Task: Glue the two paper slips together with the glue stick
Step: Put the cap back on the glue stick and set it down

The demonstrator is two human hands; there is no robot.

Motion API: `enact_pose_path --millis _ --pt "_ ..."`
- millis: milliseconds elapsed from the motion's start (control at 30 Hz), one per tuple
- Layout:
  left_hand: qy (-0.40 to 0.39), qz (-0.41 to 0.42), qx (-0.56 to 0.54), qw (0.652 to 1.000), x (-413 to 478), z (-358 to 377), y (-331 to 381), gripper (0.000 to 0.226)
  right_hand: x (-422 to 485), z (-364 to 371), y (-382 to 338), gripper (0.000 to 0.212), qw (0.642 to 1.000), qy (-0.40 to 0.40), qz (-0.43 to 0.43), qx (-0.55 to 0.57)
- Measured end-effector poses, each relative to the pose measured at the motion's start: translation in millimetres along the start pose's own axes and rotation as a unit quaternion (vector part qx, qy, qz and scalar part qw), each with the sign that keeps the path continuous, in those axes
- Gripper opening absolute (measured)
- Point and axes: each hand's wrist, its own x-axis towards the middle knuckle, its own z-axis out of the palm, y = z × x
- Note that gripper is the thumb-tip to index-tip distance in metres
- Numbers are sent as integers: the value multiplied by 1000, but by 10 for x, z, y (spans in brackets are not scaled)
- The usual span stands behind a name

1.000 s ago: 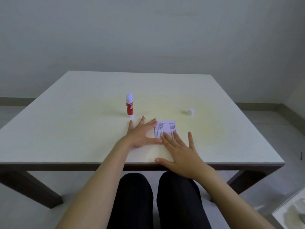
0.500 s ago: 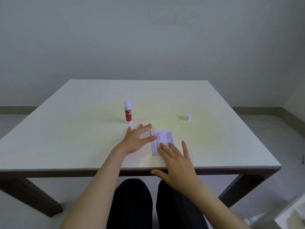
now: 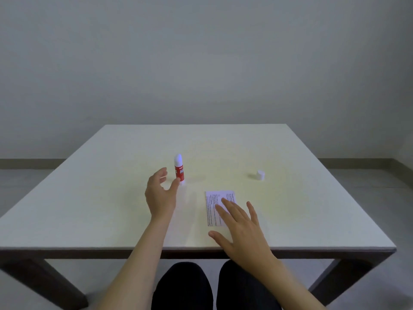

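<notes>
A printed white paper slip (image 3: 214, 202) lies flat on the table; I cannot tell a second slip apart from it. My right hand (image 3: 241, 227) rests on the slip's near right part with fingers spread flat. A red and white glue stick (image 3: 179, 170) stands upright and uncapped at centre left. My left hand (image 3: 159, 193) is raised just left of the stick, fingers curved and apart, thumb tip close to its base, holding nothing. The small white cap (image 3: 260, 175) sits apart at the right.
The white table (image 3: 89, 209) has a dark frame and legs. Its near edge runs just below my right hand. My dark-clad knees (image 3: 214, 285) show under the table. A plain wall stands behind the far edge.
My left hand has lifted off the slip and moved left and forward to beside the glue stick. My right hand stays on the slip. The camera has tilted up slightly.
</notes>
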Motion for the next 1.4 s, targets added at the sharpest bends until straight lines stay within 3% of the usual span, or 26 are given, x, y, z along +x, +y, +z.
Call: enact_pose_path --millis 100,167,300,400,467,500,567,600,700,833,900,933,967,1000,1067,1100,1133,1167,1200,1267,1300,1400 --pt "-35 -14 38 999 145 113 49 61 72 -43 18 56 999 30 25 37" --pt "-39 6 44 998 168 204 69 53 105 -71 35 48 996 56 41 62" --pt "-34 27 26 999 148 303 127 9 144 -122 24 29 978 86 80 170" --pt "-70 31 -14 997 81 317 213 25 219 -179 28 23 932 108 148 313" --pt "-119 33 -69 990 0 321 336 22 354 -230 44 26 859 121 239 435" --pt "-152 23 -117 981 -31 325 400 19 437 -265 58 28 788 111 302 525" --pt "-214 9 -207 955 -99 324 519 15 595 -360 75 40 608 48 393 688" --pt "-235 7 -242 942 -130 321 564 14 637 -402 79 51 557 3 406 724" --pt "-282 -2 -306 909 -200 291 665 17 681 -453 70 65 542 -85 367 751" --pt "-313 -11 -334 889 -251 244 735 18 646 -504 30 38 486 -77 326 808" --pt "-311 -7 -341 887 -270 220 772 18 612 -510 -3 28 488 -49 304 817" --pt "-306 -3 -341 889 -279 213 788 17 599 -494 -23 21 512 -18 286 809" --pt "-301 1 -339 891 -287 212 800 15 584 -477 -54 12 564 26 264 782" --pt "-296 3 -337 894 -301 212 809 14 561 -460 -99 6 648 82 238 719" --pt "-291 -1 -337 895 -333 225 817 12 518 -368 -132 14 852 225 169 442" --pt "-291 -5 -339 895 -349 231 816 12 498 -310 -128 17 911 279 109 283" --pt "-290 -8 -340 894 -362 236 816 12 488 -267 -108 17 935 313 51 160" --pt "-291 -9 -340 894 -368 235 815 12 485 -246 -80 18 940 326 23 93" --pt "-291 -9 -340 894 -368 232 812 12 490 -238 -49 22 944 314 36 95" --pt "-290 -12 -341 894 -355 217 803 11 518 -334 -37 40 921 214 160 284" --pt "-289 -14 -342 894 -344 209 799 11 548 -413 -51 50 870 134 226 417" --pt "-290 -13 -334 897 -343 210 791 11 588 -542 7 69 631 -81 338 694"
